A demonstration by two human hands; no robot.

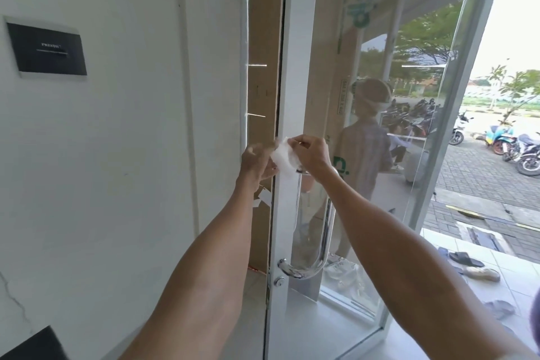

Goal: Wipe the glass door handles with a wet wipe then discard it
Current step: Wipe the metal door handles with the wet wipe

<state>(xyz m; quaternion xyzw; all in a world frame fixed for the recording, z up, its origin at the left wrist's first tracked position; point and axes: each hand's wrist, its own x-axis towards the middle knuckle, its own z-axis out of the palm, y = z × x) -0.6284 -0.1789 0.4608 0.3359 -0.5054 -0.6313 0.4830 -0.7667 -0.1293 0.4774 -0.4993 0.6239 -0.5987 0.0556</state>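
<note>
Glass door (pixel 365 213) entryway | wipe (pixel 283 156) being pinched by both hands' fingers (pixel 295 144) at handle (pixel 327 231) top | wiping barely being started, discard pending

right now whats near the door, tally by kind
hands: 2, left and right
wet wipe: 1
chrome door handle: 1
keyhole lock: 1
black wall plaque: 1
total: 6

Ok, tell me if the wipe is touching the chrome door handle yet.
Cannot tell. In the head view the wet wipe, pinched by the right hand, hangs over the door handle's top end, hiding any contact or gap.
</note>
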